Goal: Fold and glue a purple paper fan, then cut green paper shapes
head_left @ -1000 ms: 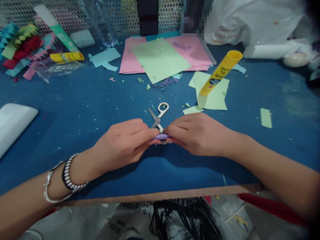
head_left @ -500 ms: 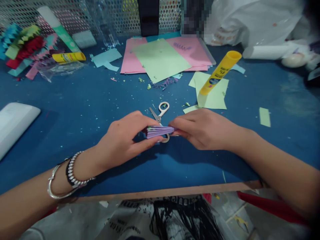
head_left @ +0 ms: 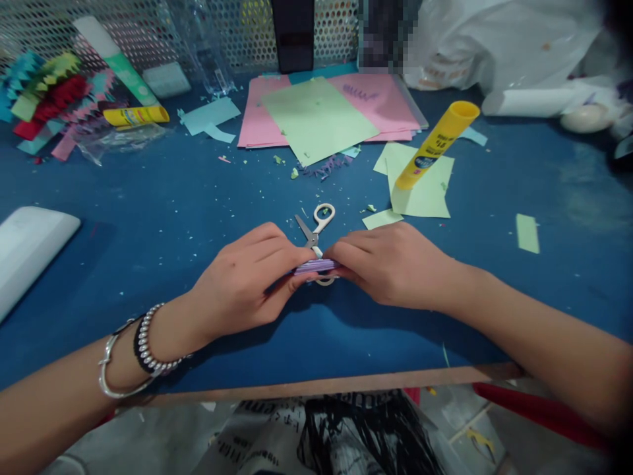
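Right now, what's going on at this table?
A person pinches a pleated purple paper stack between both hands, the left hand on its left end and the right hand on its right end, low over the blue table. Small scissors lie just behind it, partly hidden. Further back, a yellow glue stick lies across green paper scraps, near pink and green sheets.

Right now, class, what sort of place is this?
Probably a paper-craft worktable: coloured paper sheets, a glue stick and scissors lie on it, and the left hand and right hand pinch folded purple paper.
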The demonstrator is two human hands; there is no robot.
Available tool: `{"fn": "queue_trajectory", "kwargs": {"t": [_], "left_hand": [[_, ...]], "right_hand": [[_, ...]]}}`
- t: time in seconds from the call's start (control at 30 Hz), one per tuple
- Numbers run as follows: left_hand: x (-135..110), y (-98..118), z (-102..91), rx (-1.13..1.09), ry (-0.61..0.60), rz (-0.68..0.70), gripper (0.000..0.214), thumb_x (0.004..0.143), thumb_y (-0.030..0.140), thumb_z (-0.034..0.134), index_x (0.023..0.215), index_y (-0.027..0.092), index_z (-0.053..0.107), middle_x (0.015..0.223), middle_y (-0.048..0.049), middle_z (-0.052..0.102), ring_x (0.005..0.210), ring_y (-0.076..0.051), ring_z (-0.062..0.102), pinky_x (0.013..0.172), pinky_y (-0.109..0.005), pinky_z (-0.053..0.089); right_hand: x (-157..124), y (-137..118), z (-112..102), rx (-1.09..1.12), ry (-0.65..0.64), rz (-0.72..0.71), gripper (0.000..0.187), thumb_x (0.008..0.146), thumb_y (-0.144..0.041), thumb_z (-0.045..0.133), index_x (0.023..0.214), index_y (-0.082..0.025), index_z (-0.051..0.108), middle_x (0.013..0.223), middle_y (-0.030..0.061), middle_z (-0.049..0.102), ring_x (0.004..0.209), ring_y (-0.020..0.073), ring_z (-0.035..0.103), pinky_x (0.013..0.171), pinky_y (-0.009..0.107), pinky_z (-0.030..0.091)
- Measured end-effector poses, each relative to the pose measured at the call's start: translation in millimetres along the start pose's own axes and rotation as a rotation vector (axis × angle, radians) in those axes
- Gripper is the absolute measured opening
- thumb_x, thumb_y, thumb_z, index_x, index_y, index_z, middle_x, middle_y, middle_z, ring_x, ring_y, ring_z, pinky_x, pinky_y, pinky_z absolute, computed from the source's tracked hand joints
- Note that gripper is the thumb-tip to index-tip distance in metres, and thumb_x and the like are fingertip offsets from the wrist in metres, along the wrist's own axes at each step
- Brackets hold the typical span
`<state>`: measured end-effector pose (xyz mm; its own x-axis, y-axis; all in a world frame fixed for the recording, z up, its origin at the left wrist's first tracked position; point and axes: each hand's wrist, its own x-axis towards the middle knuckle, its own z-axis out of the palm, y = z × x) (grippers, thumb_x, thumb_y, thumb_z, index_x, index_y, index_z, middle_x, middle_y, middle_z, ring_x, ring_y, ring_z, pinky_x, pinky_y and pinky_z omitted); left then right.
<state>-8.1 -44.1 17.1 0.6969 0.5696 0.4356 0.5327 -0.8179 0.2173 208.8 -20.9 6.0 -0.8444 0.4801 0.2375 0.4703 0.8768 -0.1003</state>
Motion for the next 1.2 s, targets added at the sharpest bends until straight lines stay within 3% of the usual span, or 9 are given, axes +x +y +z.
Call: {"fn": "queue_trajectory", "kwargs": {"t": [0.3, 0.53, 0.93, 1.2], "left_hand": [[-1, -4, 2.3, 0.012, 0.026, 0.068, 0.018, 0.077, 0.015, 0.06, 0.094, 0.013, 0.06, 0.078, -0.0035, 0.064, 0.072, -0.014, 0.053, 0.071, -0.027, 0.047], [1, -7, 5.5, 0.117, -0.24, 0.127, 0.019, 0.085, 0.026, 0.049, 0.093, 0.012, 0.058, 0.086, -0.0088, 0.062, 0.08, -0.02, 0.052, 0.072, -0.033, 0.044], [0, -5, 7.4, 0.079, -0.32, 0.166, 0.019, 0.089, 0.025, 0.04, 0.085, 0.014, 0.054, 0.071, -0.0044, 0.057, 0.064, -0.016, 0.046, 0.059, -0.028, 0.038], [-2, -7, 5.0, 0.053, -0.335, 0.138, 0.019, 0.087, 0.025, 0.041, 0.082, 0.014, 0.055, 0.068, -0.0035, 0.056, 0.061, -0.015, 0.044, 0.053, -0.027, 0.033]], "right_hand": [[1, 0, -2, 0.035, 0.011, 0.002, 0.017, 0.086, -0.014, 0.036, 0.075, -0.017, 0.049, 0.061, -0.0002, 0.045, 0.059, 0.0128, 0.035, 0.05, 0.027, 0.016], [1, 0, -1, -0.038, -0.045, -0.088, 0.021, 0.089, -0.018, 0.036, 0.072, -0.017, 0.049, 0.059, 0.0002, 0.046, 0.061, 0.0138, 0.035, 0.051, 0.028, 0.015], [3, -1, -5, 0.047, -0.16, -0.144, 0.022, 0.091, -0.022, 0.033, 0.075, -0.016, 0.047, 0.065, 0.0024, 0.047, 0.064, 0.0146, 0.036, 0.054, 0.028, 0.019], [2, 6, -8, 0.155, -0.247, -0.046, 0.023, 0.09, -0.03, 0.035, 0.076, -0.017, 0.047, 0.065, 0.0018, 0.05, 0.063, 0.0131, 0.042, 0.054, 0.026, 0.021]]}}
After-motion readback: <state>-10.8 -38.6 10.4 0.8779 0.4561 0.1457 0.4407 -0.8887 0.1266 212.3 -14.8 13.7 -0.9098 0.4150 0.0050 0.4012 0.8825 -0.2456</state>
